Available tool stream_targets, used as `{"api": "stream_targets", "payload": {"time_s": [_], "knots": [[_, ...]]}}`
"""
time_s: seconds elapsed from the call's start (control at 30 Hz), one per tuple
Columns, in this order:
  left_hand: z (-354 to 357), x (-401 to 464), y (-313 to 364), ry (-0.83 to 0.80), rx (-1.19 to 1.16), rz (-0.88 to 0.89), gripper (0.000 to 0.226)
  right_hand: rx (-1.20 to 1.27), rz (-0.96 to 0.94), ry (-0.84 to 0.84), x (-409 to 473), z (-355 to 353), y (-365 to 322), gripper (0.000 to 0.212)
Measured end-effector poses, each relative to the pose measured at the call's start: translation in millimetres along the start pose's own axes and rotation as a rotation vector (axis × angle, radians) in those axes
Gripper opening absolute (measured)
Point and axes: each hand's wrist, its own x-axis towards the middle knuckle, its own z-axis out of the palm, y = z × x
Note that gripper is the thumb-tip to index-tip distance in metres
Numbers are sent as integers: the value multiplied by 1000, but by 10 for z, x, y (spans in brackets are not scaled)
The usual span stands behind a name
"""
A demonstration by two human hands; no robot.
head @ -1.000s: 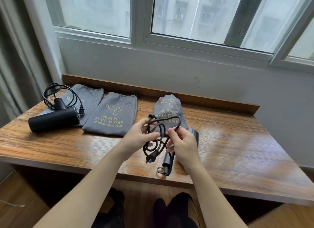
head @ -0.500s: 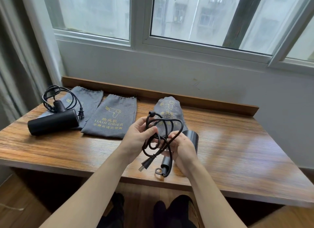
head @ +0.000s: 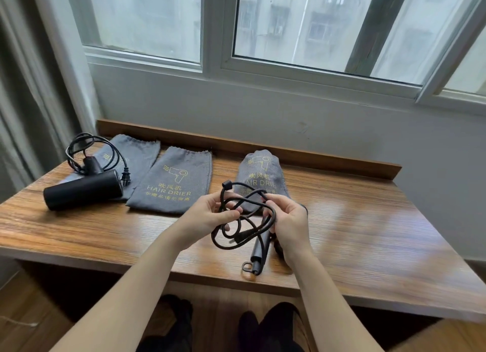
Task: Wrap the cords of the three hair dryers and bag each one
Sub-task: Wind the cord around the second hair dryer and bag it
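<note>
While both hands work above the near middle of the desk (head: pixel 368 233), the left hand (head: pixel 207 216) pinches loops of a black cord (head: pixel 243 221) between thumb and curled fingers, and the right hand (head: pixel 290 221) curls round the other side of the same coil. Its grip also seems to take in the handle of a dark hair dryer (head: pixel 260 249), which hangs down from that hand, a small hanging loop at its lower end just above the desk edge. Whether the handle is truly clasped cannot be told. Behind the hands a filled grey bag (head: pixel 259 173) stands bulging near the back rail. To its left a flat empty bag (head: pixel 175 183) lies on the wood, and further left a second flat bag (head: pixel 136 154) lies partly under another black hair dryer (head: pixel 84 190), whose loosely coiled cord (head: pixel 92 152) rests on it
</note>
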Motion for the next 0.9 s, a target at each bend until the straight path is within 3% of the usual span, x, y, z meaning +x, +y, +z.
{"api": "stream_targets", "payload": {"time_s": [0.07,0.2,0.37,0.5,0.57,0.63,0.73,0.83,0.9], "knots": [[-23,-15,10,3,49,-19,21,-48,-37,47,15,6,-12,17],[-70,-55,-7,31,107,-66,26,120,56,101,75,-119,-148,3],[-65,-66,-1,120,141,-55,17,-309,65,-142,133,-264,-143,11],[-14,-92,102,15,135,-59,16,-717,-84,-141,168,-297,-74,23],[0,-94,135,-21,160,-72,17,-789,-188,-62,150,-271,-65,24],[6,-92,176,-40,197,-91,27,-704,-236,-21,119,-225,-91,22],[26,-75,240,-53,138,-122,50,-430,-186,-120,77,-142,-157,20],[70,-53,298,47,174,-54,24,-281,-122,-269,45,-90,-249,33],[81,-32,316,93,131,-7,9,-243,-86,-348,35,-72,-277,30]]}}
